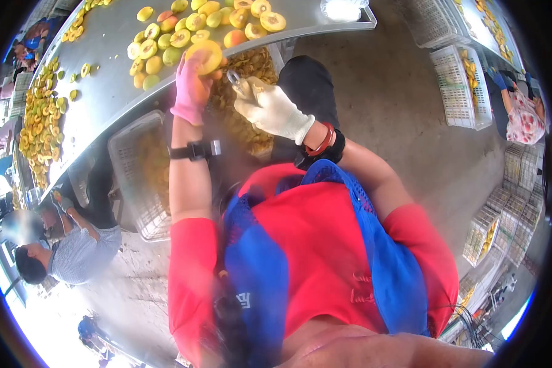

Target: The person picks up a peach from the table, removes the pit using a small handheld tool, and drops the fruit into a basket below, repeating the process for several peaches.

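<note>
Nearest the camera, a blue apron [257, 270] is worn over a red shirt. Both forearms are raised fwd. toward the table edge.

A black strap [193, 150] is fitted on the L forearm. A red bangle [322, 141] is seen at the R wrist, next to a black band.

The left hand [192, 89], in a pink glove, is closed round a peach [205, 56]. The fingers are wrapped over its lower side, and the fruit is held at the table edge, just above the glove. The right hand [270, 109], in a white glove, is clenched on a small metal tool [234, 77]. The tool tip is pointed up and is just beside the peach. Contact w/ the fruit cannot be told.

Below and behind the hands, a crate of cut fruit pieces [251, 132] is placed under the table edge. A second crate, pale plastic [129, 147], is set to its L.

Beyond the hands, a steel table [104, 55] is loaded w/ a pile of yellow fruit [184, 24], whole and halved. More halves are spread along its far L side.

At lower L, a seated person in a checked shirt [83, 248] is at work at the same table. At far R, stacked white crates [457, 86] are stood on the concrete floor, and a person in a floral top [524, 119] is seen beside them.
</note>
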Demonstrator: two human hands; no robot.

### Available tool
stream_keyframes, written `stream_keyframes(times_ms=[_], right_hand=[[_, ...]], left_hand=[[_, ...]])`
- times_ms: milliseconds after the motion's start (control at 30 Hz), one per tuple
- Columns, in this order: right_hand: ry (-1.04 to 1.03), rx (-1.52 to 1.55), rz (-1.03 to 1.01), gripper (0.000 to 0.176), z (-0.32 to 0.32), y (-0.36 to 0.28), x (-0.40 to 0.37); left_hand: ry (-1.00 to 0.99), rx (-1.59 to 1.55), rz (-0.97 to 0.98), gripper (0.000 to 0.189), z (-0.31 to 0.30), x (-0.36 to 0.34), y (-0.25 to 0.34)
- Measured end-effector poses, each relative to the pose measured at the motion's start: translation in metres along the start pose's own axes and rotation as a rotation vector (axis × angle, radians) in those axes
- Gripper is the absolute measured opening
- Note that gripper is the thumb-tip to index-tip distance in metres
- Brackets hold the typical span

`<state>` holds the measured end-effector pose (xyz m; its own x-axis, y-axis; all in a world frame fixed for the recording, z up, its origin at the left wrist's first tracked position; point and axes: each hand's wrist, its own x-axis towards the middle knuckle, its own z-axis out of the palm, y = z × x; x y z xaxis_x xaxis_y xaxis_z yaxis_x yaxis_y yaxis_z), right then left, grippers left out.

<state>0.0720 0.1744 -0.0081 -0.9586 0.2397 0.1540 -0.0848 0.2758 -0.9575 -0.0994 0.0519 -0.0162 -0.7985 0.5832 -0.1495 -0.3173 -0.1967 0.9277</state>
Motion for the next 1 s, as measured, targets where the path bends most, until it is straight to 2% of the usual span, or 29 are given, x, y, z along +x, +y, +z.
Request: stream_keyframes(times_ms=[100, 167, 233, 333, 467, 533, 633, 733, 833, 933, 1000], right_hand=[[0.050, -0.176, -0.263, 0.022, 0.005, 0.001, 0.003], [0.072, -0.243, -0.353, 0.023, 0.007, -0.001, 0.002], [0.082, -0.254, -0.339, 0.023, 0.010, -0.003, -0.001], [0.079, -0.153, -0.213, 0.023, 0.007, -0.016, -0.008], [0.092, -0.129, -0.258, 0.025, 0.009, -0.029, -0.015], [0.087, -0.149, -0.289, 0.027, 0.009, -0.031, -0.017], [0.012, -0.077, -0.142, 0.028, 0.011, -0.020, -0.019], [-0.076, 0.029, -0.136, 0.027, 0.010, -0.022, -0.019], [-0.413, 0.321, 0.479, 0.021, -0.019, -0.075, -0.021], [-0.279, 0.214, 0.180, 0.018, -0.005, -0.049, -0.030], [-0.113, 0.051, -0.121, 0.017, 0.010, -0.026, -0.025]], left_hand=[[-0.013, -0.040, 0.077, 0.038, 0.025, -0.043, 0.015], [-0.011, -0.051, 0.153, 0.042, 0.035, -0.057, 0.012], [-0.057, -0.063, 0.225, 0.042, 0.046, -0.070, 0.015], [-0.001, 0.036, 0.313, 0.046, 0.045, -0.069, 0.005], [0.043, 0.008, 0.416, 0.052, 0.054, -0.077, 0.001], [0.118, 0.111, 0.451, 0.056, 0.058, -0.079, 0.000], [0.191, 0.186, 0.511, 0.061, 0.064, -0.081, -0.002], [0.195, 0.279, 0.608, 0.064, 0.062, -0.081, -0.007], [0.171, 0.296, 0.619, 0.066, 0.060, -0.084, -0.007], [0.122, 0.171, 0.566, 0.067, 0.060, -0.087, -0.009], [0.119, 0.138, 0.575, 0.063, 0.061, -0.088, -0.010]])
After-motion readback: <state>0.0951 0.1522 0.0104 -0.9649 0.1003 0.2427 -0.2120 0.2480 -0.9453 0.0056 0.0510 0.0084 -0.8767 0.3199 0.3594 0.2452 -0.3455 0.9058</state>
